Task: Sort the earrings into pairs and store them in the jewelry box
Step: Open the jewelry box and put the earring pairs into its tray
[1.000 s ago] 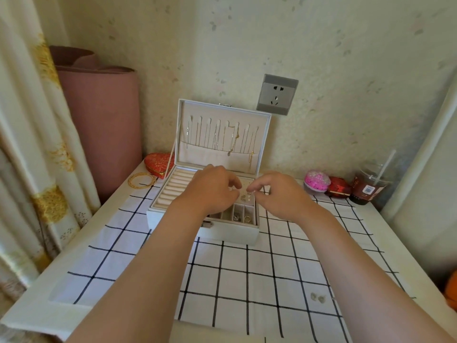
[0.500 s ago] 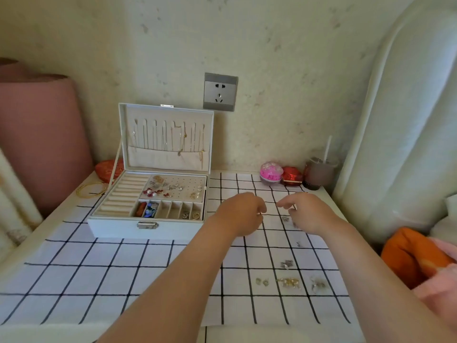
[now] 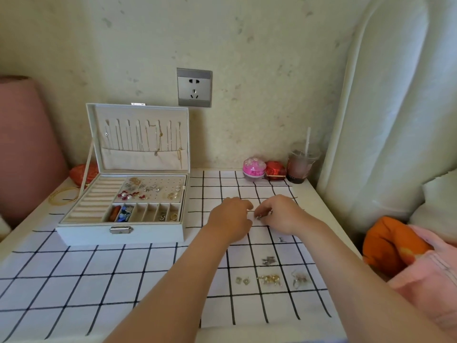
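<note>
Just right of the open jewelry box [image 3: 118,234], both hands meet over the checked cloth [image 3: 123,268]. The right hand [image 3: 284,215] pinches a small silver earring [image 3: 258,217]. The left hand [image 3: 228,219] is curled, and I cannot tell whether it holds anything. Loose earrings [image 3: 269,280] lie nearer the person. A pink pot [image 3: 254,168], a red box [image 3: 275,170] and a drink cup [image 3: 300,167] stand behind.

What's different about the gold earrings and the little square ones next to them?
The gold earrings are shiny yellow; the square earrings are dull silver-grey. The gold earrings make a bigger, bunched heap; the square earrings are smaller and lie a little apart. Both lie loose, side by side, on the checked cloth, not in the box.
</note>
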The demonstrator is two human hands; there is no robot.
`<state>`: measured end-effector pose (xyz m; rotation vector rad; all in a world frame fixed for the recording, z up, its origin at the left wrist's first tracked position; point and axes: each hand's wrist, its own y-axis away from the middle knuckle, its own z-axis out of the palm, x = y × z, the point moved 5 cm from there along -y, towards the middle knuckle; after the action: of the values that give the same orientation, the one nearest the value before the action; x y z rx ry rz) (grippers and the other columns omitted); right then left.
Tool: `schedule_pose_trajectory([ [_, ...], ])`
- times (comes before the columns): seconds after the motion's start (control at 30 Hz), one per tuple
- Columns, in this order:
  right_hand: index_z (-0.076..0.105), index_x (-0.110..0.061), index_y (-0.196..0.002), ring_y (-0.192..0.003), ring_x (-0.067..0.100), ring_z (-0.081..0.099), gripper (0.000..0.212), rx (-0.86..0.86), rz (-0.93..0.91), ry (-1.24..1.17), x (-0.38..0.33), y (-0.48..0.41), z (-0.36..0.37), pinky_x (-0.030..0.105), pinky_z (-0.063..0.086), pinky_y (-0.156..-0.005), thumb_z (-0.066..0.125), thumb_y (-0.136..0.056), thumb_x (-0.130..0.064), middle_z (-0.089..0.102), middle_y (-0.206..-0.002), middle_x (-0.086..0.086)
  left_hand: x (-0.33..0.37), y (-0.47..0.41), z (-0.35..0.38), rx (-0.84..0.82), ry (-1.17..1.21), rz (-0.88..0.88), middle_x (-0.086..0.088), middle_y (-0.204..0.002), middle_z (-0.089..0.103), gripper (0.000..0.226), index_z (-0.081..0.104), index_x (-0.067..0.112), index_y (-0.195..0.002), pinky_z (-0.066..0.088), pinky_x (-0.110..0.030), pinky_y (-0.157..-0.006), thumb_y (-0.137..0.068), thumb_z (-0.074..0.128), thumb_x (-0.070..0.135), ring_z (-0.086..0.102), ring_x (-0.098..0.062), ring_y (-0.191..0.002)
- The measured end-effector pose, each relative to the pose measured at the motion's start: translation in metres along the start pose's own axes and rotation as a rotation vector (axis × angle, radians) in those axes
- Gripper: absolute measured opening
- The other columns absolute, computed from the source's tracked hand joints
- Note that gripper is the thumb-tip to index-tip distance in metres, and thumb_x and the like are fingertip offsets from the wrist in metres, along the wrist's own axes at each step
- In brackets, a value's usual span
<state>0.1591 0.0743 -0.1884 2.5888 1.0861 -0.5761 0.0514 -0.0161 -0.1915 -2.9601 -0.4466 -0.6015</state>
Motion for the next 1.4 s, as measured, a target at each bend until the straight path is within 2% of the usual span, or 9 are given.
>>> schedule_pose_trajectory([
  [0.17,0.076,-0.025,-0.111,-0.086,0.005,0.067,0.034,-0.06,-0.073,-0.152,-0.017,-0.001,0.007,0.021,0.052,-0.081,0.07,-0.084,-0.004,0.072,-0.089,-0.013,-0.015,0.002,-0.011,-0.039,-0.003,-0.056,0.005,-0.115,0.065,0.038,0.062,0.032,-0.126,0.051,-0.037,-0.091,-0.089,0.063,0.023,0.057,-0.019,-0.112],
  [0.3,0.073,-0.024,-0.114,-0.082,0.006,0.07,0.034,-0.015,-0.053,-0.252,-0.011,0.0,-0.001,0.025,0.056,-0.081,0.062,-0.092,-0.002,0.073,-0.095,-0.01,-0.022,0.004,-0.016,-0.097,-0.005,-0.072,0.009,-0.121,0.064,0.053,0.056,0.032,-0.134,0.049,-0.036,-0.097,-0.087,0.053,0.006,0.056,-0.017,-0.117],
  [0.43,0.073,-0.023,-0.111,-0.081,0.007,0.066,0.047,0.029,0.017,-0.174,-0.005,0.002,-0.008,0.02,0.05,-0.074,0.043,-0.091,0.008,0.072,-0.099,-0.006,-0.018,0.004,-0.013,-0.098,0.001,-0.083,0.007,-0.128,0.061,0.038,0.061,0.037,-0.128,0.049,-0.035,-0.096,-0.092,0.053,0.025,0.055,-0.017,-0.118],
  [0.53,0.077,-0.029,-0.102,-0.098,0.005,0.062,0.029,-0.044,0.027,-0.11,-0.01,0.005,-0.004,0.021,0.047,-0.086,0.058,-0.09,-0.01,0.069,-0.101,-0.014,-0.013,0.004,-0.01,-0.059,-0.005,-0.067,0.009,-0.112,0.064,0.027,0.069,0.037,-0.112,0.049,-0.029,-0.082,-0.087,0.064,0.043,0.059,-0.015,-0.105],
  [0.63,0.08,-0.029,-0.091,-0.088,0.0,0.064,0.013,-0.107,0.026,-0.107,-0.016,0.009,0.0,0.019,0.05,-0.078,0.072,-0.082,-0.022,0.071,-0.09,-0.019,-0.014,0.004,-0.01,-0.039,0.008,-0.059,0.008,-0.104,0.064,0.017,0.072,0.034,-0.1,0.049,-0.028,-0.079,-0.083,0.072,0.037,0.059,-0.015,-0.102],
  [0.93,0.073,-0.024,-0.083,-0.065,0.007,0.065,0.008,-0.101,-0.023,-0.092,-0.038,0.006,0.001,0.019,0.048,-0.061,0.073,-0.087,-0.017,0.069,-0.073,-0.01,-0.026,0.013,-0.029,-0.011,0.143,-0.055,0.01,-0.084,0.064,0.014,0.063,0.028,-0.078,0.054,-0.031,-0.082,-0.082,0.075,0.021,0.063,-0.013,-0.088],
  [1.03,0.071,-0.021,-0.087,-0.061,0.011,0.068,0.003,-0.05,-0.04,-0.165,-0.056,0.004,-0.003,0.018,0.045,-0.05,0.071,-0.089,-0.018,0.073,-0.083,-0.002,-0.032,0.021,-0.048,0.048,0.166,-0.032,0.012,-0.081,0.063,0.012,0.063,0.027,-0.085,0.054,-0.032,-0.079,-0.083,0.074,0.02,0.061,-0.012,-0.084],
  [1.17,0.073,-0.021,-0.087,-0.057,0.01,0.067,0.004,0.064,-0.127,-0.27,-0.095,0.003,-0.01,0.019,0.047,-0.055,0.072,-0.088,-0.017,0.074,-0.082,-0.001,-0.053,0.035,-0.085,0.163,0.163,-0.045,0.011,-0.093,0.065,0.015,0.067,0.026,-0.105,0.046,-0.023,-0.068,-0.091,0.065,0.023,0.058,-0.007,-0.082],
  [1.4,0.079,-0.025,-0.091,-0.062,-0.009,0.057,0.006,0.056,-0.312,-0.316,-0.168,-0.002,0.01,0.019,0.048,-0.068,0.076,-0.087,-0.024,0.071,-0.089,-0.015,-0.116,0.075,-0.142,0.268,0.205,-0.151,0.013,-0.095,0.067,0.012,0.072,0.031,-0.101,0.05,-0.027,-0.082,-0.092,0.065,0.026,0.062,-0.007,-0.089],
])
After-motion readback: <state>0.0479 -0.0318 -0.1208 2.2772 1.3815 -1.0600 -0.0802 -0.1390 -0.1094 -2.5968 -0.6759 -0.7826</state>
